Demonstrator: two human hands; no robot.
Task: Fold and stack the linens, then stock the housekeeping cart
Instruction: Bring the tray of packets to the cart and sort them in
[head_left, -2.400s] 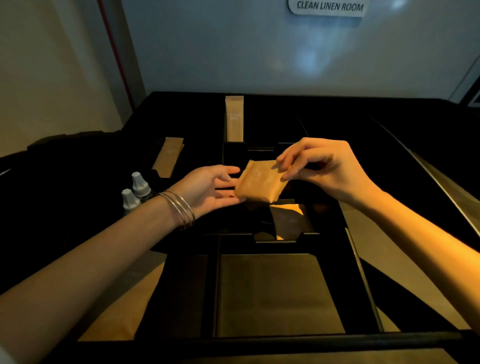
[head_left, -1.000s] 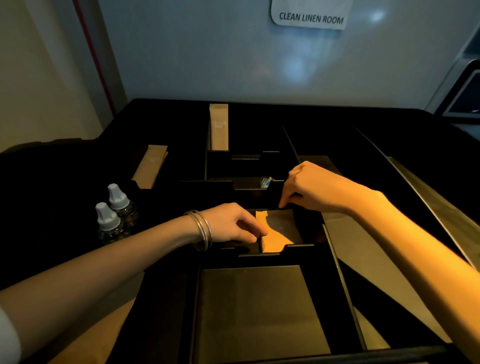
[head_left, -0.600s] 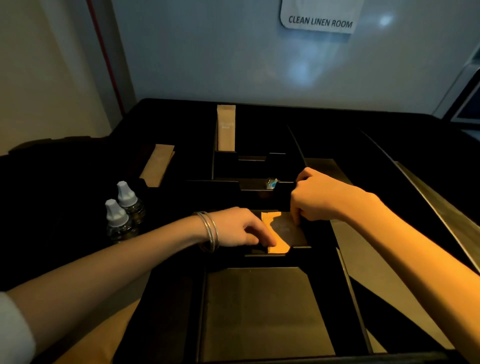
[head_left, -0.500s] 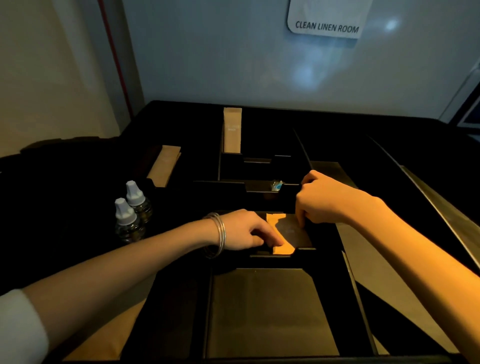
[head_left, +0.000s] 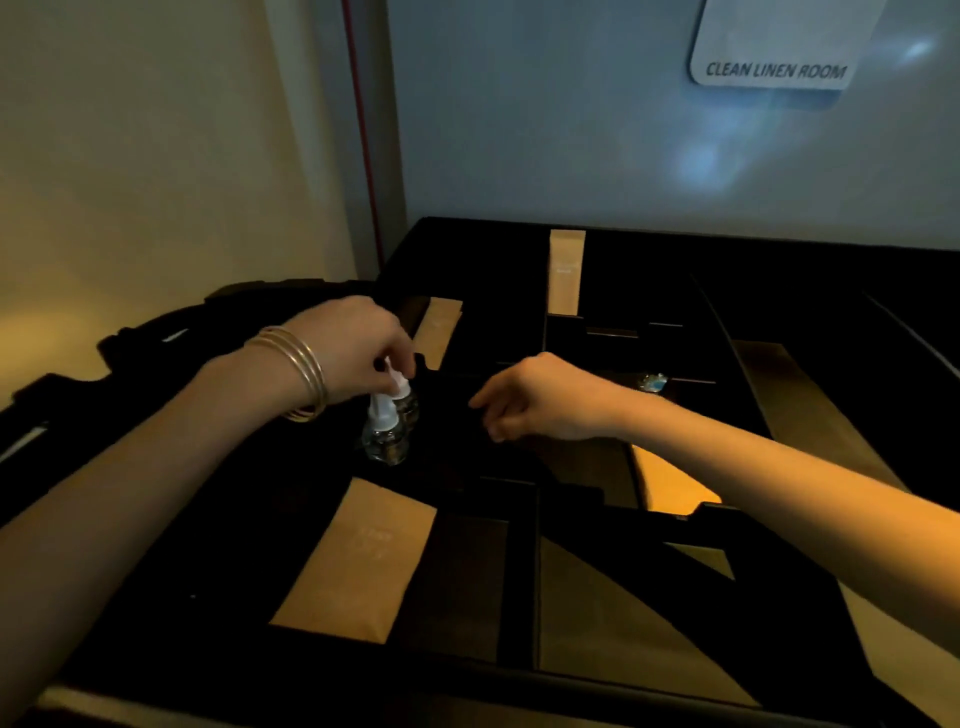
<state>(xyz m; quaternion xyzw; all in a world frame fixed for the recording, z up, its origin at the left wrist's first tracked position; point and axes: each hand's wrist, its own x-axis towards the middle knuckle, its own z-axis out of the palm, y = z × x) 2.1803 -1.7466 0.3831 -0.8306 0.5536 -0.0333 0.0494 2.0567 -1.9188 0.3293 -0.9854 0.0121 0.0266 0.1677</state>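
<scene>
A black divided cart tray (head_left: 519, 571) fills the lower view. Two small clear bottles with white caps (head_left: 387, 431) stand at its left. My left hand (head_left: 353, 353), bangles on the wrist, pinches the white cap of the rear bottle from above. My right hand (head_left: 540, 400) hovers just right of the bottles with fingers loosely curled and nothing in it. A brown paper packet (head_left: 670, 483) lies in the middle compartment, partly hidden by my right forearm.
Other brown packets lie in the tray: one at the near left (head_left: 358, 561), one at the far left (head_left: 441, 322), and one upright at the back (head_left: 566, 270). A small blue-wrapped item (head_left: 653, 382) sits mid-right. A wall with a "CLEAN LINEN ROOM" sign (head_left: 774, 67) stands behind.
Both hands left the brown packet in the middle compartment and moved left. My left hand now pinches a bottle cap; my right hand follows, holding nothing. The view has turned left.
</scene>
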